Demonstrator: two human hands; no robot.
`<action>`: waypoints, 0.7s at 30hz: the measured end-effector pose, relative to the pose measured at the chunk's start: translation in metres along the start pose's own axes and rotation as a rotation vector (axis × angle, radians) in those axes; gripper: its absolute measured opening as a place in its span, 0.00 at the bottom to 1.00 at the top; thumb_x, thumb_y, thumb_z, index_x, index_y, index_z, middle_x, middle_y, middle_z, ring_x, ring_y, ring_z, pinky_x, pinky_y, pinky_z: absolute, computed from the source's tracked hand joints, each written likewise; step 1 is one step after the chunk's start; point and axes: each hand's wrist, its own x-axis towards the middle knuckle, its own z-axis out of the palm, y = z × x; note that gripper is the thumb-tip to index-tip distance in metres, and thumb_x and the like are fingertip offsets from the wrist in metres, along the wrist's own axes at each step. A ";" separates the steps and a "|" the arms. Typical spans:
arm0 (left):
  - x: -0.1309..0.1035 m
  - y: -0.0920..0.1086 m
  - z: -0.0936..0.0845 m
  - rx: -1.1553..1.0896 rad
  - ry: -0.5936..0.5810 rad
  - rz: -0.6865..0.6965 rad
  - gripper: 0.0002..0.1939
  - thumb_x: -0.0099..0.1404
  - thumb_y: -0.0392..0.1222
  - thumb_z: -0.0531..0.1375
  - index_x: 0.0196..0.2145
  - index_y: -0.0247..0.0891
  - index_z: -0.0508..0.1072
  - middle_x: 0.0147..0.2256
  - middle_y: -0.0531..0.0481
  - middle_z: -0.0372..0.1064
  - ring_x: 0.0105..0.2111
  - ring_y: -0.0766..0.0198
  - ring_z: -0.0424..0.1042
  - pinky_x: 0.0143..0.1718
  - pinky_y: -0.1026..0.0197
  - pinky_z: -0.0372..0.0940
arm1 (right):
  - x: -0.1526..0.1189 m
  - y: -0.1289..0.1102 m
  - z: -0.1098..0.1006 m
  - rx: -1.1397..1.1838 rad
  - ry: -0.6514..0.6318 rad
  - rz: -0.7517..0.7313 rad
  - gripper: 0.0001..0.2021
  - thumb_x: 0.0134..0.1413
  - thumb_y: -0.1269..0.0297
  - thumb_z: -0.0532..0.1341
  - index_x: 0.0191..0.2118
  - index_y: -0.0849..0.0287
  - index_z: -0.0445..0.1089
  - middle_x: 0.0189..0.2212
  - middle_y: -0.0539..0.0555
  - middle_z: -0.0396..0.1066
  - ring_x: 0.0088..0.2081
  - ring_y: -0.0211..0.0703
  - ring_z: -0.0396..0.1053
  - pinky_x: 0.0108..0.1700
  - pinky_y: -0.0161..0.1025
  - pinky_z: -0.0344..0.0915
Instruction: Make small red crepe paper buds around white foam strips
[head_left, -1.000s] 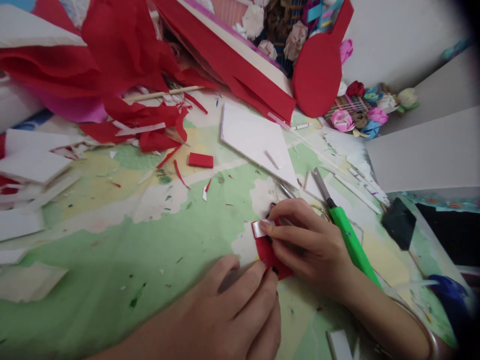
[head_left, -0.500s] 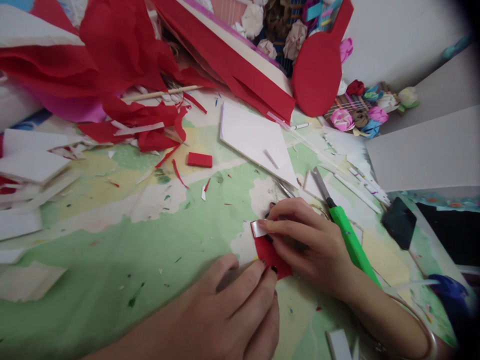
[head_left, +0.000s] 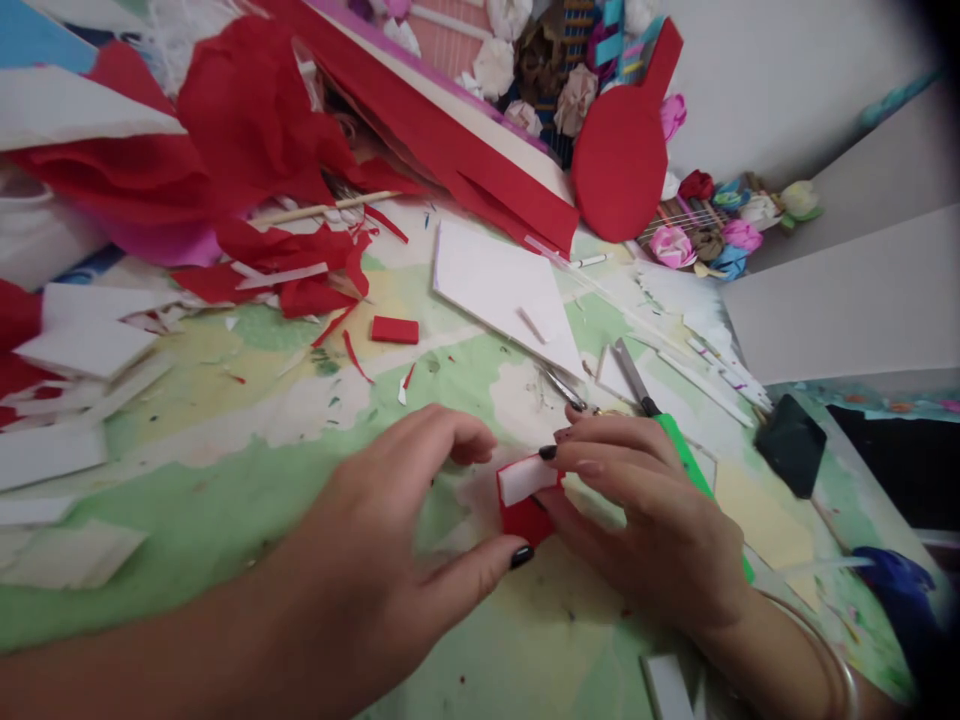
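Between my hands, low in the middle of the view, is a small red paper piece (head_left: 525, 520) with a white strip (head_left: 529, 480) along its upper edge. The fingers and thumb of my right hand (head_left: 645, 510) hold it at its right side. My left hand (head_left: 405, 540) is spread in a wide curve on its left, the dark-nailed thumb at the lower edge and the forefinger raised apart from it. A covered red block (head_left: 394, 330) lies farther back on the table.
A green-handled cutter (head_left: 679, 445) lies beside my right hand, with scissors (head_left: 562, 385) beyond the fingers. White board (head_left: 502, 290), red paper scraps (head_left: 300, 265) and white pieces (head_left: 90, 345) spread over the painted tabletop (head_left: 360, 480). A red round shape (head_left: 621, 165) stands at the back.
My left hand has lifted off the red paper and opened, its thumb and forefinger now apart. The white strip now lies lengthwise along the paper's edge, which has turned. The view has shifted slightly.
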 end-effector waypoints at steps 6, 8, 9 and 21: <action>0.007 0.006 -0.003 -0.220 -0.133 -0.080 0.03 0.61 0.38 0.59 0.29 0.40 0.72 0.27 0.56 0.72 0.27 0.67 0.70 0.30 0.66 0.64 | -0.004 -0.008 -0.002 -0.013 -0.089 -0.053 0.25 0.50 0.79 0.64 0.53 0.53 0.62 0.43 0.54 0.74 0.51 0.49 0.68 0.53 0.49 0.68; 0.010 0.007 -0.005 -0.250 -0.129 -0.109 0.04 0.61 0.39 0.60 0.28 0.40 0.73 0.25 0.56 0.72 0.26 0.68 0.70 0.28 0.67 0.64 | 0.001 -0.010 -0.003 0.050 -0.039 -0.004 0.26 0.49 0.79 0.64 0.54 0.54 0.63 0.43 0.54 0.73 0.51 0.48 0.67 0.53 0.48 0.68; 0.011 0.006 -0.007 -0.257 -0.129 -0.118 0.05 0.61 0.39 0.60 0.28 0.40 0.73 0.25 0.57 0.72 0.25 0.68 0.69 0.27 0.68 0.63 | 0.003 -0.012 -0.003 0.100 0.003 0.052 0.26 0.49 0.78 0.65 0.54 0.54 0.63 0.44 0.55 0.72 0.51 0.48 0.67 0.53 0.48 0.67; 0.016 -0.001 -0.013 -0.324 -0.235 -0.267 0.12 0.60 0.50 0.60 0.28 0.39 0.76 0.24 0.54 0.72 0.25 0.66 0.69 0.23 0.68 0.60 | 0.014 -0.027 0.008 0.721 -0.134 0.740 0.04 0.57 0.65 0.61 0.34 0.59 0.70 0.27 0.49 0.69 0.28 0.33 0.65 0.29 0.29 0.63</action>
